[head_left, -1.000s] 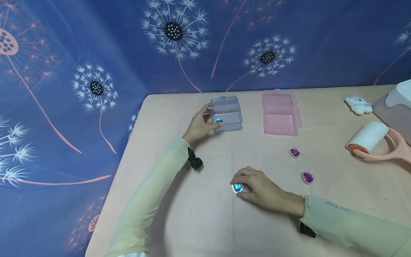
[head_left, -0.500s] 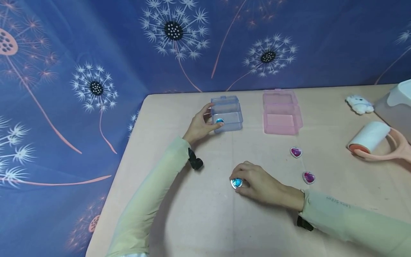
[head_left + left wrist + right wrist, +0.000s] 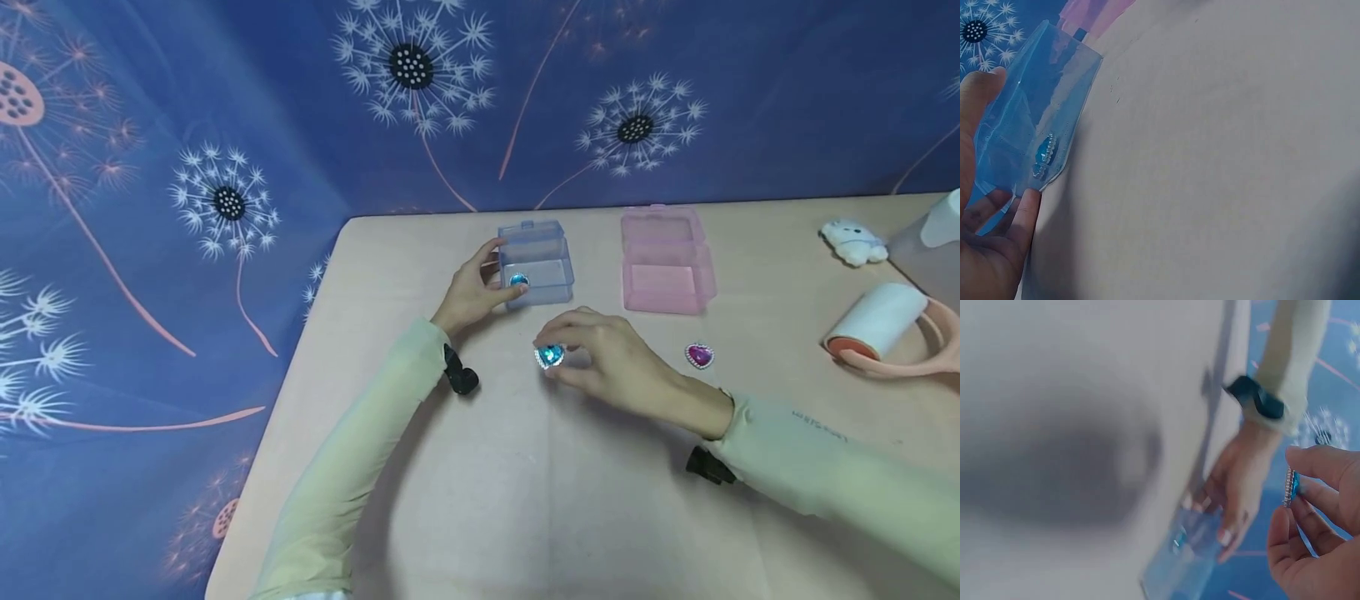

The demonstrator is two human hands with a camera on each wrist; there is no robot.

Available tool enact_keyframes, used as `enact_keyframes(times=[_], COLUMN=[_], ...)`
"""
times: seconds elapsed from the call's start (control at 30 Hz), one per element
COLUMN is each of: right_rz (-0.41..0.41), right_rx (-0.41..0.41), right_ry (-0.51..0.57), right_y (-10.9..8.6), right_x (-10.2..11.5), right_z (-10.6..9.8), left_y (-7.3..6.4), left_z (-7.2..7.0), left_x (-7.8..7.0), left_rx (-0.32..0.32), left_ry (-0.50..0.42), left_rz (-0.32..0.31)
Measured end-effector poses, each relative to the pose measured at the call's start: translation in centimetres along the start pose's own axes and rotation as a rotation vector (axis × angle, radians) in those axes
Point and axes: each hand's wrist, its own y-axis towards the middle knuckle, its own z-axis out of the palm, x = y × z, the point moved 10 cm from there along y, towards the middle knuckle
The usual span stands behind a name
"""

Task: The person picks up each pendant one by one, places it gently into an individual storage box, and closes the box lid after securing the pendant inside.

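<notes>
My left hand grips the left side of a translucent blue plastic box, whose lid stands open at the back. Inside, near the thumb, lies a blue gem with a beaded clear rim. A second gem, a blue heart with a sparkling rim, is pinched between thumb and fingertips of my right hand, in front of the blue box and above the table. In the right wrist view that heart gem shows edge-on.
An open pink plastic box stands right of the blue one. A magenta heart gem lies in front of it. Farther right are a lint roller, a small white plush toy and a greyish container. A blue dandelion-print cloth hangs behind.
My right hand has moved away from me toward the blue box, carrying the blue heart gem. The nearer magenta gem is now hidden behind the right arm. My left hand keeps its place on the box.
</notes>
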Motion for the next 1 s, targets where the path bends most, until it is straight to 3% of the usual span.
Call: enact_keyframes(times=[0.3,0.53,0.63,0.8,1.0], right_rz=[0.072,0.101,0.14,0.203,0.209], right_rx=[-0.128,-0.167,-0.129,0.013,0.135], right_ry=[-0.056,-0.102,-0.075,-0.052,-0.123], right_y=[4.7,8.0,9.0,10.2,10.9], right_x=[-2.2,-5.1,-6.7,-9.1,-10.6], right_z=[-3.3,-4.3,-3.7,-1.8,0.1], left_y=[-0.1,-0.1,-0.1,-0.2,-1.3], left_z=[-0.2,-0.3,-0.2,0.0,-0.1], left_x=[-0.2,0.1,0.1,-0.2,-2.5], left_rx=[0.013,-0.009,-0.008,0.004,0.025], left_ry=[-0.024,-0.016,-0.024,-0.026,-0.063], left_rz=[-0.022,-0.014,-0.017,-0.028,-0.025])
